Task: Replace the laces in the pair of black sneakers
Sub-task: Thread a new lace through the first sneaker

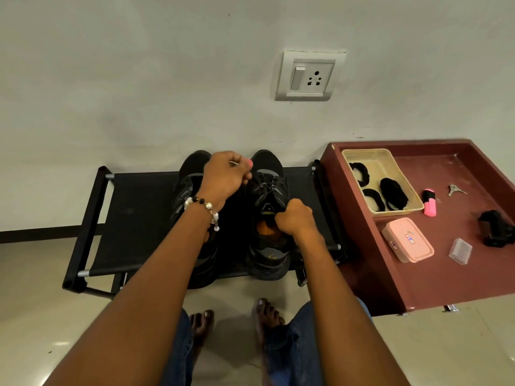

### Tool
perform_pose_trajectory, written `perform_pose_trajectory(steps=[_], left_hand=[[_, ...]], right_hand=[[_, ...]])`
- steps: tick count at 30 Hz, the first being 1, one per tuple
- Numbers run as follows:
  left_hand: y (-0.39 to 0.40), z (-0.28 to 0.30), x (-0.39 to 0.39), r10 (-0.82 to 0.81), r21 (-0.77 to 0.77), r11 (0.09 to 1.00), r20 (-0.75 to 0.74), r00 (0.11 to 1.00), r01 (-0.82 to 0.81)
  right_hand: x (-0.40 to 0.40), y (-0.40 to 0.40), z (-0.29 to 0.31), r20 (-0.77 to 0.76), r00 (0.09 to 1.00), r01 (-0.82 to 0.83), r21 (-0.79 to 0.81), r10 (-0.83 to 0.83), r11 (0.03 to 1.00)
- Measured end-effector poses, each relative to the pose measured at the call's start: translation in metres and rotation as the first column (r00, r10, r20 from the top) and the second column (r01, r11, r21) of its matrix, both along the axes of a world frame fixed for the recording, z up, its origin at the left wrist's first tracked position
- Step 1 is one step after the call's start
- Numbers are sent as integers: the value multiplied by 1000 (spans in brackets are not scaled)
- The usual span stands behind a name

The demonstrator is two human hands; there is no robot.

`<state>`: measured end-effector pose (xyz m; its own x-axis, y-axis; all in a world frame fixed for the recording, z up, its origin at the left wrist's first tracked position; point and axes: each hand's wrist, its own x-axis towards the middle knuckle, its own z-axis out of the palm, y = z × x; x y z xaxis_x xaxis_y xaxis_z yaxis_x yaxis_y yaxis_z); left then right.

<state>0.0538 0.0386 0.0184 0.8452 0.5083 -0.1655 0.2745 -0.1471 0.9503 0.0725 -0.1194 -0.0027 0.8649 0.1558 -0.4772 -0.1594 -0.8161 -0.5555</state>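
Right hand (294, 218) grips the tongue of the right sneaker (269, 213); left hand (227, 174) pinches its lace. Right of the hands, a beige basket (412, 203) holds black lace bundles (393, 194).

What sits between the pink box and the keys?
In the head view, a pink highlighter lies on the red tray between the pink box and the keys.

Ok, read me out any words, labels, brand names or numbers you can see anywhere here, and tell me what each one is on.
No text here can be read with confidence.
Pink box: two small red and blue stickers on the lid, print too small to read.
Right sneaker: a small mark on the tongue, too blurred to read.
Wall socket, highlighter, clear case: no visible lettering.
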Motion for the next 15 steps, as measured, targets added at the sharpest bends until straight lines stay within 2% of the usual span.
perform_pose_trajectory(steps=[2, 3, 6, 9, 15], left_hand=[[5, 17, -3, 89, -235, 970, 89, 992, -66], [7, 26, -6, 114, -316, 946, 122, 986, -70], [10, 46, -10, 152, -479, 877, 185, 971, -47], [8, 53, -11, 156, -609, 793, 230, 961, 17], [2, 59, -9, 141, -795, 586, 290, 947, 156]], right_hand=[[6, -3, 4, 19, 999, -40, 30, 39, 999], [9, -5, 6, 75, 996, -44, 61, 39, 997], [12, -9, 17, 292, 956, -83, 291, -6, 953], [8, -3, 23, 340, 940, -185, 504, 3, 844], [-6, 24, 18, 331, 917, -369, 503, 220, 782]])
